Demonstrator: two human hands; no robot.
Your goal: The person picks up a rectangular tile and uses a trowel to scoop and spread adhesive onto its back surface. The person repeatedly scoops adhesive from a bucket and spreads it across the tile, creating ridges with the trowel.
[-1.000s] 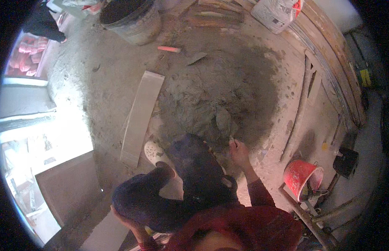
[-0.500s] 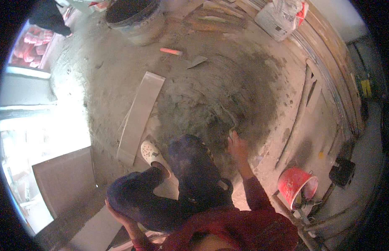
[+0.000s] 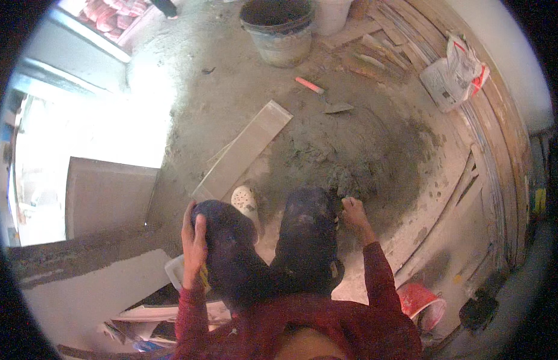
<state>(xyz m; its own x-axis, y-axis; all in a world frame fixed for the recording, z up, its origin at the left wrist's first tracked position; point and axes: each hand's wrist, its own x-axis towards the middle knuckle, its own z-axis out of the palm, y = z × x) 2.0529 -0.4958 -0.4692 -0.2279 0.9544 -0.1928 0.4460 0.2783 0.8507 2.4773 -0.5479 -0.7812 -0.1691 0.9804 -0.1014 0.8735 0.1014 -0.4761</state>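
My left hand [image 3: 196,237] rests on my left knee, fingers stretched along the dark trousers. My right hand [image 3: 354,213] is closed beside my right knee, at the near edge of a spread heap of wet grey mortar [image 3: 342,144]. What it grips is hidden by the fingers and blends into the mortar. Past the heap lies a trowel [image 3: 338,108] with a red-orange handle, its blade at the mortar's far edge. To the left, a long flat board [image 3: 246,150] lies on the floor, its near end close to my cream clog [image 3: 244,201].
A large bucket [image 3: 279,45] stands at the back, a pale one [image 3: 333,15] behind it. A white sack [image 3: 453,75] leans by long wooden planks [image 3: 501,114] on the right. A red bucket [image 3: 420,306] lies near right. A brown panel [image 3: 111,198] stands at left.
The view has turned, so the floor things appear shifted right. My left hand appears higher on the knee. My right hand has drawn back slightly from the mortar, still closed.
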